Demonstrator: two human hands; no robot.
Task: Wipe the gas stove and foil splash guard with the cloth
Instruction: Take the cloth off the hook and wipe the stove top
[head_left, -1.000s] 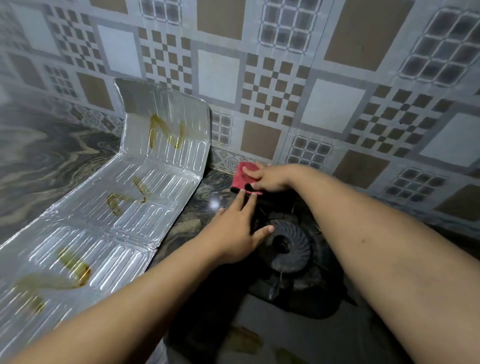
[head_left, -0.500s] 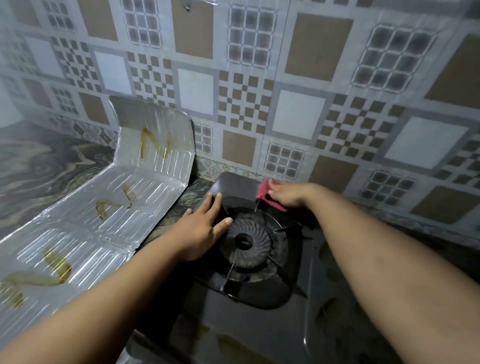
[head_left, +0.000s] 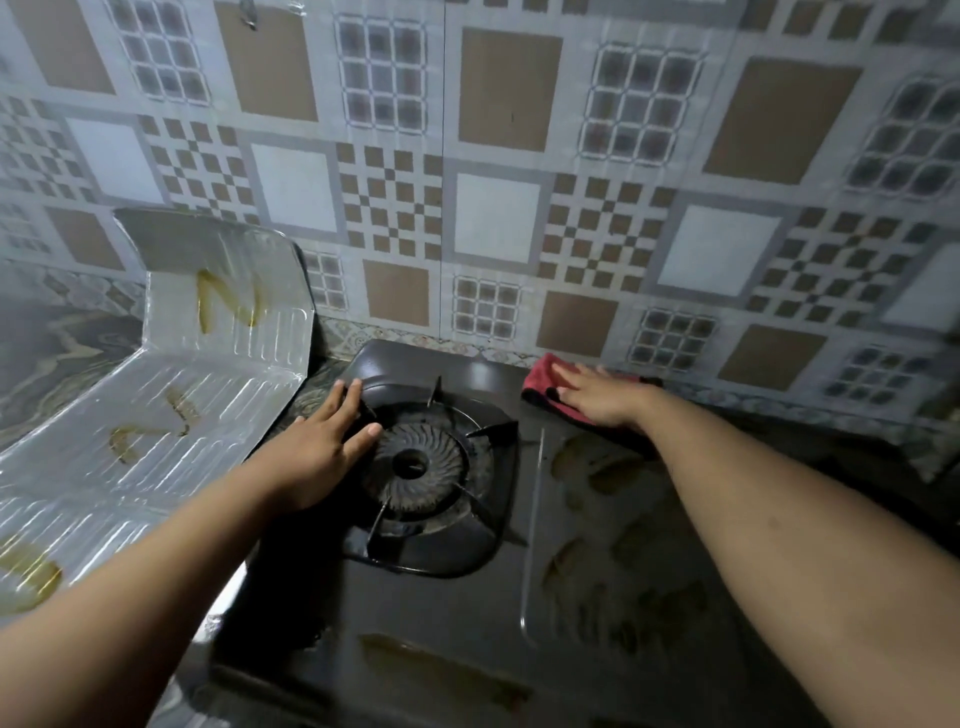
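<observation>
Since half a second ago the right hand (head_left: 597, 397) has slid the red cloth (head_left: 543, 389) from the rear of the burner out to the stove's back right corner, while the left hand (head_left: 317, 447) has kept its place beside the burner.

Nearest the camera, the front of the gas stove (head_left: 597, 597) carries brown greasy smears, one streak along the front edge and a patch of blotches on the right half of the top. These lie toward the person from the cloth, so the coming strokes, by this reading, must pull back along the right side. The right hand is the nearer one to them.

Further in, the left hand lies flat with its fingers (head_left: 345, 402) spread open, gripping nothing, bracing against the stove by the burner (head_left: 415, 462).

At the back, the right hand's fingers are extended and press flat on the cloth rather than closing round it.

To the left, the foil splash guard (head_left: 156, 415) lies folded down on the tabletop, its yellow-brown streaks still unwiped, well apart from the cloth.
</observation>
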